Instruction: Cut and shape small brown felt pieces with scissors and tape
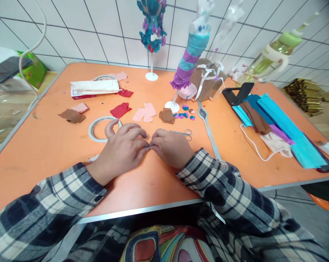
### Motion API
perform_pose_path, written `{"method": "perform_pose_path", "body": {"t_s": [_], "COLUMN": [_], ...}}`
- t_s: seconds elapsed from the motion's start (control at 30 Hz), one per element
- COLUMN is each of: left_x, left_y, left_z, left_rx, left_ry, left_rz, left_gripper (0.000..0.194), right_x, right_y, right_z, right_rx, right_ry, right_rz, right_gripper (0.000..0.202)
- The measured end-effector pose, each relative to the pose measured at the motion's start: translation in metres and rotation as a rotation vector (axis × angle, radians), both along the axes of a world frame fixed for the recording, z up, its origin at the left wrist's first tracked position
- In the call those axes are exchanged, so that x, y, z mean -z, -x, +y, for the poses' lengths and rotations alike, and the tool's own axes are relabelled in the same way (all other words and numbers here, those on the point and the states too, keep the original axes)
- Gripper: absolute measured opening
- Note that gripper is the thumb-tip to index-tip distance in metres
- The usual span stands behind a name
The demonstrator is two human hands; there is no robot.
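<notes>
My left hand (123, 149) and my right hand (171, 147) meet above the orange table (159, 185). Thumb and fingertips of both are pinched together, and whatever lies between them is too small to make out. Just beyond my right hand are small scissors (188, 135). A roll of white tape (91, 133) lies partly behind my left hand. Farther back are cut pieces of red crepe paper (120, 109), pink paper (144, 112) and brown paper (167, 116). Several tiny blue and purple paper flowers (184, 115) sit beside the brown stack.
Two stands rise at the back, one with a teal paper-flower cluster (152, 29), one with a blue and purple wrapped form (191, 54). A green-lidded bottle (273, 54) and coloured crepe strips (290, 127) are at the right. A white-topped box (94, 88) lies at the back left.
</notes>
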State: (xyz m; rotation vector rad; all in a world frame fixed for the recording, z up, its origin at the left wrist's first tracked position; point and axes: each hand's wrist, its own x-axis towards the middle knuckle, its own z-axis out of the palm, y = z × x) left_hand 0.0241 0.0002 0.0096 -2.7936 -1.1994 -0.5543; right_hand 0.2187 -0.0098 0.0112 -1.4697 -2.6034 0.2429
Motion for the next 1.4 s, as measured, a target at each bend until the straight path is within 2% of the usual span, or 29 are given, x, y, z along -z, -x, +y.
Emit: {"method": "perform_pose_path", "body": {"t_s": [0.17, 0.27, 0.43, 0.53, 0.6, 0.73, 0.93, 1.03, 1.2, 1.4], "left_x": [-0.002, -0.003, -0.002, 0.000, 0.002, 0.004, 0.006, 0.007, 0.008, 0.007], "left_y": [-0.001, 0.003, 0.013, 0.015, 0.015, 0.014, 0.016, 0.016, 0.016, 0.014], "left_z": [-0.002, 0.000, 0.010, 0.013, 0.014, 0.014, 0.016, 0.016, 0.017, 0.017], "left_rx": [0.044, 0.041, -0.007, -0.025, -0.025, -0.047, -0.031, -0.037, -0.050, -0.040], "left_ry": [0.012, 0.068, 0.232, 0.289, 0.303, 0.302, 0.298, 0.302, 0.315, 0.317], "left_rz": [0.023, 0.001, -0.175, -0.278, -0.303, -0.319, -0.307, -0.296, -0.294, -0.335], "left_gripper": [0.024, 0.022, 0.023, 0.024, 0.024, 0.022, 0.019, 0.018, 0.016, 0.019], "right_x": [0.002, 0.002, -0.002, 0.004, 0.011, 0.020, 0.017, 0.014, 0.014, 0.026], "right_y": [0.003, -0.008, -0.073, -0.110, -0.121, -0.119, -0.115, -0.116, -0.111, -0.100], "right_z": [0.000, 0.006, 0.022, 0.028, 0.030, 0.035, 0.035, 0.033, 0.032, 0.031], "right_rx": [-0.017, -0.026, 0.236, 0.259, 0.254, 0.290, 0.372, 0.343, 0.306, 0.413], "right_ry": [0.028, 0.040, -0.127, -0.115, -0.049, 0.012, -0.015, 0.007, 0.069, 0.069], "right_rz": [0.031, 0.125, 0.328, 0.267, 0.234, 0.187, 0.195, 0.179, 0.124, 0.206], "right_gripper": [0.030, 0.025, 0.016, 0.015, 0.016, 0.017, 0.015, 0.021, 0.015, 0.011]}}
